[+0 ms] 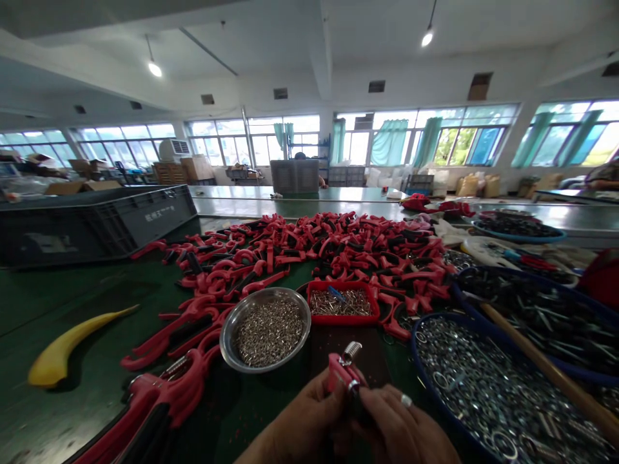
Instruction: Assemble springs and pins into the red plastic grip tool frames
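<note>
We hold both hands together at the near edge of the green table. The left hand is clamped on a red part. A short metal spring stands up from the part's far end. The right hand pinches the same part from the right side, and its fingers touch those of the left hand.

Just beyond the hands:
- A steel bowl of small metal pieces, to the left.
- A red tray of similar pieces, just right of the bowl.
- A blue basin of metal rings, near right, with a wooden stick lying over it.
- A pile of red handles, farther back.

A yellow curved piece lies at near left. A grey crate stands at far left.
</note>
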Available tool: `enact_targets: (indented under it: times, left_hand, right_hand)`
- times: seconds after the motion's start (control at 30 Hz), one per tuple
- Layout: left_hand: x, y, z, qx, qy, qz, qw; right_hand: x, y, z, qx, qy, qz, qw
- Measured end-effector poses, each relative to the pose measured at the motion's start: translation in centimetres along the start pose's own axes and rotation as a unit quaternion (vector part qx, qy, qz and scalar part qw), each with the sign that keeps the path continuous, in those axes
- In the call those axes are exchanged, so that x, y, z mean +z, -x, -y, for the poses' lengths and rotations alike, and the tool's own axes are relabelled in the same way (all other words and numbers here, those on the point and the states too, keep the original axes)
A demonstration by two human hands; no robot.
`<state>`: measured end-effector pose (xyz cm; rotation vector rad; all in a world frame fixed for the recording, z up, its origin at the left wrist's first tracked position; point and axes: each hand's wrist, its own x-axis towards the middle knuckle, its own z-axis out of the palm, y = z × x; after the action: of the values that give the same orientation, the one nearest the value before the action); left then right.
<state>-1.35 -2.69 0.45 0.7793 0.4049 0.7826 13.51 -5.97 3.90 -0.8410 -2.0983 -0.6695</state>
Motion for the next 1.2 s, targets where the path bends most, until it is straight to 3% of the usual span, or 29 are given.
enact_targets:
  times: [0.17,0.27,0.37,0.43,0.47,0.57,0.6,0.67,0.8,0.87,0.9,0.93,1.03,1.07,1.13,1.2]
  left_hand:
    - [0.8,-1.2,1.3,0.017,-0.017,-0.127,0.992]
    - [1.3,-1.4,1.1,0.048,-0.070,-0.181,0.980]
    - [1.7,-1.1,0.3,0.114,-0.171,-0.219,0.954]
    - [1.9,-1.0,0.0,0.118,-0.200,-0.209,0.950]
    - [1.9,-1.0,0.1,0.099,-0.194,-0.202,0.955]
    - [1.9,-1.1,0.9,0.012,-0.138,-0.207,0.969]
    - [1.9,-1.1,1.2,-0.002,-0.128,-0.213,0.969]
    - [2.0,-1.1,1.5,0.030,-0.147,-0.225,0.963]
    - [2.1,-0.9,0.9,0.158,-0.236,-0.217,0.934]
    - [2.2,-0.8,0.5,0.122,-0.204,-0.195,0.952]
    - [2.2,-0.7,0.3,0.091,-0.172,-0.187,0.963]
    - [2.2,-0.7,0.2,0.063,-0.138,-0.182,0.972]
    - [2.2,-0.6,0.1,0.020,-0.043,-0.188,0.981]
    - [2.2,-0.7,0.1,0.012,-0.022,-0.189,0.982]
    - [2.3,-0.7,0.2,-0.009,-0.005,-0.186,0.982]
    - [2.2,-0.8,0.2,-0.019,-0.016,-0.191,0.981]
  right_hand:
    - [1.2,-0.1,-1.4,0.100,0.043,0.086,0.990]
    - [1.8,0.1,-1.3,0.218,-0.028,0.151,0.964]
    - [2.2,0.1,-1.3,0.381,-0.194,0.228,0.875]
    - [2.3,0.2,-1.3,0.434,-0.250,0.261,0.825]
    - [2.4,0.3,-1.4,0.429,-0.242,0.261,0.830]
    - [2.2,0.8,-1.5,0.353,-0.167,0.211,0.896]
    - [2.1,0.9,-1.5,0.354,-0.169,0.211,0.895]
    - [1.8,0.9,-1.6,0.406,-0.227,0.254,0.848]
    - [1.4,-0.4,-2.0,0.508,-0.317,0.373,0.709]
    - [1.2,-1.3,-2.3,0.525,-0.339,0.418,0.659]
    - [1.1,-1.5,-2.5,0.518,-0.346,0.430,0.654]
    - [0.9,-1.7,-2.6,0.497,-0.339,0.429,0.674]
    - [0.6,-1.1,-3.0,0.379,-0.195,0.349,0.835]
    - [0.6,-0.6,-3.0,0.333,-0.141,0.321,0.875]
    - [0.7,0.1,-3.0,0.282,-0.095,0.294,0.908]
    - [1.1,0.5,-2.8,0.293,-0.134,0.318,0.892]
